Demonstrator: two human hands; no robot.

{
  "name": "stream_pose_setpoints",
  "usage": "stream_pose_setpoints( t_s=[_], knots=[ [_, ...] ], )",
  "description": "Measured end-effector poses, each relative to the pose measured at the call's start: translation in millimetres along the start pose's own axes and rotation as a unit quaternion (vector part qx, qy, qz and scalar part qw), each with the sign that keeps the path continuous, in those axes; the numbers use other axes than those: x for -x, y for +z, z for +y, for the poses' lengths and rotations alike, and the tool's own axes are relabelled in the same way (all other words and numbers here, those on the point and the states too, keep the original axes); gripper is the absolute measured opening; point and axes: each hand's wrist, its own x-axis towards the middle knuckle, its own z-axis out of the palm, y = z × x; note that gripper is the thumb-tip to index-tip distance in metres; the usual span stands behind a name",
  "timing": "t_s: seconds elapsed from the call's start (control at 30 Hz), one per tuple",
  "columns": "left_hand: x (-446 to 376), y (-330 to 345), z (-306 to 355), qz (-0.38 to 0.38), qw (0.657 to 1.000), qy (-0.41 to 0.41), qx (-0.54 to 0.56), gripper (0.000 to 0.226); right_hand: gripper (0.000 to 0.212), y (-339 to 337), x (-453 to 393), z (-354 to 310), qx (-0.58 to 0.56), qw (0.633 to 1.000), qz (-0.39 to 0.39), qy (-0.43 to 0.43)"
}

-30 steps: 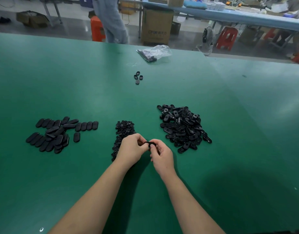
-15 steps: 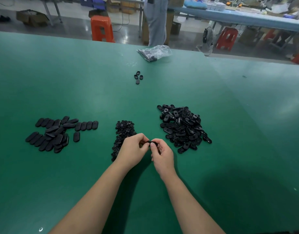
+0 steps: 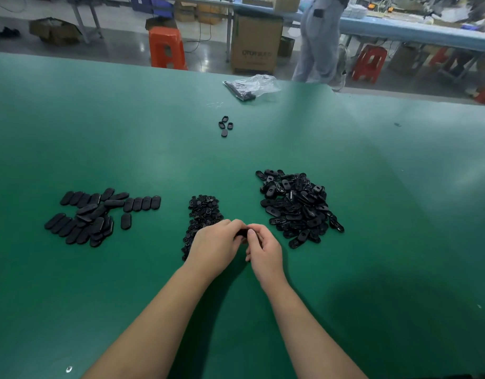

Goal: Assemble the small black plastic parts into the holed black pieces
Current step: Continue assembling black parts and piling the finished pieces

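My left hand (image 3: 215,244) and my right hand (image 3: 263,248) meet over the green table, and both pinch one small black piece (image 3: 242,232) between their fingertips; most of it is hidden by the fingers. A heap of holed black pieces (image 3: 298,206) lies just right of my hands. A narrow pile of small black parts (image 3: 201,217) lies under and beyond my left hand. At the left lies a group of closed oval black pieces (image 3: 96,216), some in a row.
Several loose black pieces (image 3: 225,126) lie farther back at mid-table, and a clear plastic bag (image 3: 251,86) with dark parts lies near the far edge. Beyond the table (image 3: 400,214) stand orange stools, a cardboard box and a walking person (image 3: 319,39).
My hands stay together on the same small piece, fingers shifting slightly. The person behind the table has walked from left to right.
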Motion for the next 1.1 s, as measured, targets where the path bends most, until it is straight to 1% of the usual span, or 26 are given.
stream_pose_setpoints(
  t_s=[0.07, 0.1, 0.17, 0.23, 0.3, 0.4, 0.47, 0.53, 0.63, 0.7, 0.77, 0.87, 0.93, 1.0, 1.1],
  knots=[
    [2.1, -6.0, -6.0, 0.022, 0.999, -0.007, -0.035, 0.016, 0.019, 1.1, 0.7, -1.2, -0.012, 1.0, 0.004, 0.006],
    [2.7, -10.2, -11.3, 0.036, 0.998, -0.031, -0.039, 0.017, 0.019, 1.6, 1.0, -1.5, -0.018, 1.0, 0.006, 0.011],
    [3.7, -20.2, -29.5, 0.073, 0.99, -0.117, -0.035, 0.016, 0.019, 2.1, 1.5, -1.9, -0.014, 1.0, 0.004, 0.017],
    [7.5, -31.4, -56.1, 0.115, 0.968, -0.217, -0.042, 0.015, 0.018, 1.6, 2.4, -2.4, 0.003, 1.0, -0.004, 0.017],
    [15.8, -41.4, -86.0, 0.136, 0.945, -0.292, -0.062, 0.018, 0.017, 1.2, 2.7, -2.8, 0.012, 1.0, -0.009, 0.016],
    [29.4, -52.0, -119.2, 0.113, 0.921, -0.361, -0.094, 0.025, 0.016, 0.9, 2.8, -3.3, 0.021, 1.0, -0.011, 0.015],
    [34.9, -55.4, -129.9, 0.095, 0.912, -0.383, -0.11, 0.032, 0.015, 1.0, 2.7, -3.7, 0.025, 1.0, -0.009, 0.014],
    [37.1, -56.6, -133.1, 0.097, 0.917, -0.368, -0.119, 0.037, 0.014, 1.1, 3.0, -3.9, 0.029, 0.999, -0.008, 0.014],
    [36.9, -49.9, -130.9, 0.102, 0.95, -0.252, -0.155, 0.047, 0.014, 1.6, 3.5, -3.9, 0.033, 0.999, -0.007, 0.016],
    [32.5, -45.4, -126.4, 0.035, 0.962, -0.199, -0.184, 0.061, 0.014, 2.1, 3.6, -3.9, 0.035, 0.999, -0.006, 0.014],
    [24.7, -37.7, -124.6, -0.038, 0.969, -0.165, -0.181, 0.066, 0.014, 2.2, 3.8, -4.5, 0.039, 0.999, -0.006, 0.013],
    [11.4, -29.1, -122.4, -0.116, 0.968, -0.163, -0.149, 0.07, 0.014, 1.8, 3.8, -5.2, 0.043, 0.999, -0.006, 0.015],
    [4.7, -25.4, -123.1, -0.151, 0.959, -0.176, -0.161, 0.073, 0.014, 1.5, 4.3, -5.1, 0.047, 0.999, -0.005, 0.015],
    [1.3, -25.1, -127.8, -0.164, 0.951, -0.191, -0.18, 0.076, 0.013, 1.3, 4.7, -5.2, 0.051, 0.999, -0.006, 0.015],
    [3.4, -31.1, -142.1, -0.148, 0.946, -0.221, -0.186, 0.079, 0.014, 1.4, 4.6, -5.7, 0.049, 0.999, -0.007, 0.016]
  ],
)
